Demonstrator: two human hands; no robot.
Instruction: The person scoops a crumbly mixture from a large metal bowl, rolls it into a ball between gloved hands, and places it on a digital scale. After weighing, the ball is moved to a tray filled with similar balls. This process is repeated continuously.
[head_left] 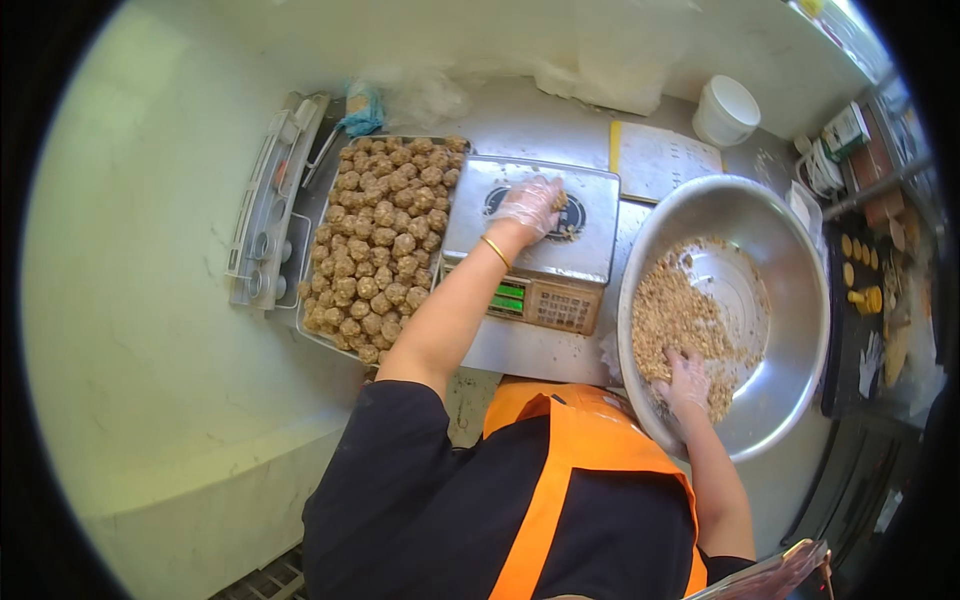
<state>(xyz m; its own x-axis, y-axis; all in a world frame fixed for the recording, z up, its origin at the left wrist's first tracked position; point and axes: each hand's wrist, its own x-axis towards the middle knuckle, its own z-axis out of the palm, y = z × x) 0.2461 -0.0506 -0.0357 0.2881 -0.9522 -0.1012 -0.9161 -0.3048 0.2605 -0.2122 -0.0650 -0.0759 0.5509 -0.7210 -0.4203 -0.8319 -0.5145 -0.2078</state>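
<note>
My left hand, in a clear plastic glove, is over the metal pan of a digital weighing scale. Its fingers are curled round a small brown lump of crumbly mixture, mostly hidden by the hand. Crumbs lie on the pan beside it. My right hand, also gloved, reaches into a big round steel basin. There its fingers are apart, with the tips in the loose, oat-like brown mixture. Left of the scale, a tray holds many rough brown balls packed close together.
A white plastic tub stands behind the basin, near a flat white board with a yellow edge. A rack with cups leans by the left wall. Blue plastic lies behind the tray. Shelves and tools line the right side.
</note>
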